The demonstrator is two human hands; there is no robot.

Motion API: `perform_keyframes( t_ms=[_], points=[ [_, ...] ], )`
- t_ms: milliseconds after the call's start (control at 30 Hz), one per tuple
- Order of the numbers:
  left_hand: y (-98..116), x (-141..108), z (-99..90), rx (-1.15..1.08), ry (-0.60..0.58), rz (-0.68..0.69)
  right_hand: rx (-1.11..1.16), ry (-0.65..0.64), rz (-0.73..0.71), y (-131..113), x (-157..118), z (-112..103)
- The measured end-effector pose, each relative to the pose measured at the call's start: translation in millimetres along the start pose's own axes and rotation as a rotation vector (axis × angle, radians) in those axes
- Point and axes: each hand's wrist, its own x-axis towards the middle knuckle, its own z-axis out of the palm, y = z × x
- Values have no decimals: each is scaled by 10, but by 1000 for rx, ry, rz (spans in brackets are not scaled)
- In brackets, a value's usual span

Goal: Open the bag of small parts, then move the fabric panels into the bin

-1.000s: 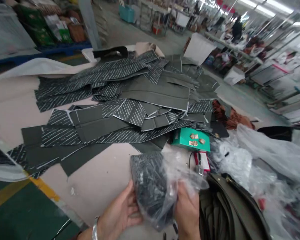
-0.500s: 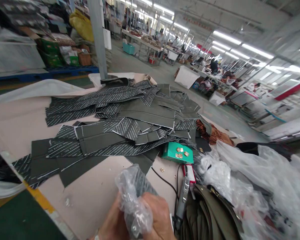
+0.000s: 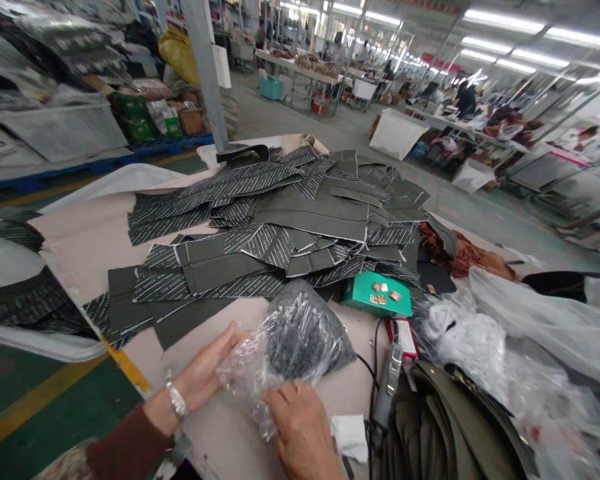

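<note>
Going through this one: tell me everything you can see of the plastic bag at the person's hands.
The clear plastic bag looks thin, crinkled and glossy. Dark, blackish contents fill its far part; I can't tell what they are. Its loose, empty end bunches toward the person: the right hand grips it, and the left hand is at its left edge. It sits slanted over the pale tabletop; whether it rests there is unclear.

Dark-grey bundle [image 3: 303, 333] — black panels [image 3: 270, 245], white diagonal stripes — green box [image 3: 363, 291]
</note>
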Motion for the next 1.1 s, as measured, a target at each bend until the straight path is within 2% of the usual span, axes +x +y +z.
perform_keyframes(
  t_ms=[67,167,267,333,367,500,567,700,800,867,1000,1100],
  points=[
    [114,10,-96,118,96,52,28,35,-8,-93,-136,218],
    [267,180,-57,317,148,172,76,57,-37,-140,-292,414],
    [391,445,89,537,202,309,135,67,-93,-64,-441,434],
    [455,600,175,690,239,371,160,134,-28,11,-538,353],
    [482,662,209,764,247,391,177,195,97,43,-576,295],
    [565,830,302,988,235,438,448,427,903,129,-557,94],
    [583,881,335,1048,221,447,546,465,1073,186,-446,94],
    [511,901,344,1107,162,431,581,581,1139,342,-201,220],
    [404,875,278,1124,76,425,624,675,1103,453,-100,270],
    [379,868,226,1114,61,420,637,731,1096,505,-83,294],
    [512,922,225,1104,136,400,565,862,1174,530,-80,419],
    [639,1037,324,1160,119,385,503,919,1195,557,20,525]
  ],
)
